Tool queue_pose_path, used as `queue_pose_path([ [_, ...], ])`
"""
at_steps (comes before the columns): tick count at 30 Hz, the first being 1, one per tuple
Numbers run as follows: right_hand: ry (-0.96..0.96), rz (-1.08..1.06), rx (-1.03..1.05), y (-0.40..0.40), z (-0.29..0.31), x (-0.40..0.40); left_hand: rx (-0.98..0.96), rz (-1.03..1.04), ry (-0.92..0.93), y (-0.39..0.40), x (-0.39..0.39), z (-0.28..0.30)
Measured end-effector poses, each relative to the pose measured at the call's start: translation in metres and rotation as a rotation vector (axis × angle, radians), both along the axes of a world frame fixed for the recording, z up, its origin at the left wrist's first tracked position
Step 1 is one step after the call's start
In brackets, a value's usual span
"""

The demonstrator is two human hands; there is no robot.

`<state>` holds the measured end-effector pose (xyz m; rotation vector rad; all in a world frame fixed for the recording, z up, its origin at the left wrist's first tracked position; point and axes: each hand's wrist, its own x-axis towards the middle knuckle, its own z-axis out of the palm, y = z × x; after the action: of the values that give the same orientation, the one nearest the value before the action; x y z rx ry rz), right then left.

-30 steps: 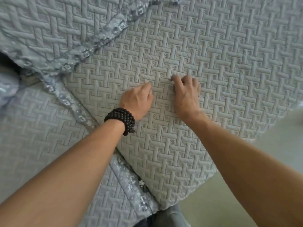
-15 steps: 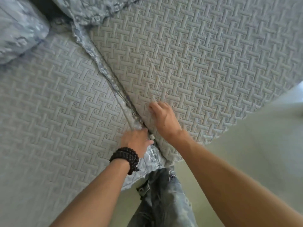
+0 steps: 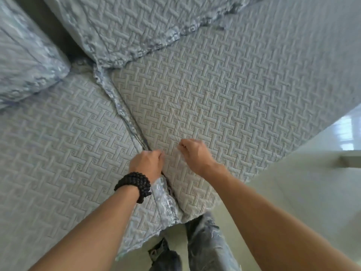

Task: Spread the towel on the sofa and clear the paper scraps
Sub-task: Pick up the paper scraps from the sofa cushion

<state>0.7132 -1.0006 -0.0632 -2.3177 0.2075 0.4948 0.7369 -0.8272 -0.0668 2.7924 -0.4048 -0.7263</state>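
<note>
A pale quilted towel [image 3: 224,90] with a woven pattern lies spread over the right sofa seat. A second quilted towel [image 3: 58,145] covers the left seat, and its shiny blue trim [image 3: 125,112] runs along the seam between them. My left hand [image 3: 147,164], with a black bead bracelet on its wrist, is closed at that seam near the front edge. Just to its right, my right hand [image 3: 195,153] is curled, knuckles up, pinching the right towel's fabric. No paper scraps show.
A blue patterned cushion [image 3: 25,61] lies at the upper left. Another quilted cover [image 3: 125,24] with blue trim drapes over the sofa back. The pale floor [image 3: 304,192] stretches to the right and below, and my jeans-clad legs [image 3: 207,243] stand by the front edge.
Both hands moved from the middle of the right towel down to the seam near the front edge. Since half a second ago they shifted slightly, and the view swung to show more of the back.
</note>
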Motion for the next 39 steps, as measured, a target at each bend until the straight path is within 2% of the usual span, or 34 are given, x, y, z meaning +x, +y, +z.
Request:
queue_pose_path([
  [6,-0.108,0.043,-0.171,-0.088,0.052,0.104,-0.089,0.087,-0.088,-0.081,0.103,0.055],
  [11,-0.207,-0.006,-0.222,-0.172,0.037,0.205,-0.212,0.122,-0.155,-0.166,0.191,0.05],
  [14,-0.18,-0.023,-0.236,-0.209,0.015,0.267,-0.252,0.107,-0.162,-0.211,0.244,0.036],
  [20,-0.077,0.081,-0.291,-0.252,-0.018,0.369,-0.053,0.14,-0.119,-0.241,0.319,-0.009],
  [24,-0.291,0.103,-0.339,-0.261,-0.048,0.372,-0.042,0.143,-0.041,-0.243,0.338,-0.033],
  [27,-0.427,0.079,-0.293,-0.263,-0.059,0.352,-0.057,0.153,0.015,-0.24,0.341,-0.041],
  [29,-0.385,0.039,-0.21,-0.265,-0.057,0.353,-0.06,0.17,0.055,-0.238,0.343,-0.045],
  [32,-0.148,-0.066,-0.077,-0.273,-0.04,0.36,-0.047,0.156,0.123,-0.239,0.345,-0.035],
  [34,-0.051,-0.093,-0.021,-0.278,-0.019,0.353,-0.112,0.174,0.102,-0.24,0.346,-0.014],
  [39,-0.168,-0.274,0.107,-0.28,0.062,0.309,-0.336,0.163,-0.025,-0.263,0.334,0.068],
])
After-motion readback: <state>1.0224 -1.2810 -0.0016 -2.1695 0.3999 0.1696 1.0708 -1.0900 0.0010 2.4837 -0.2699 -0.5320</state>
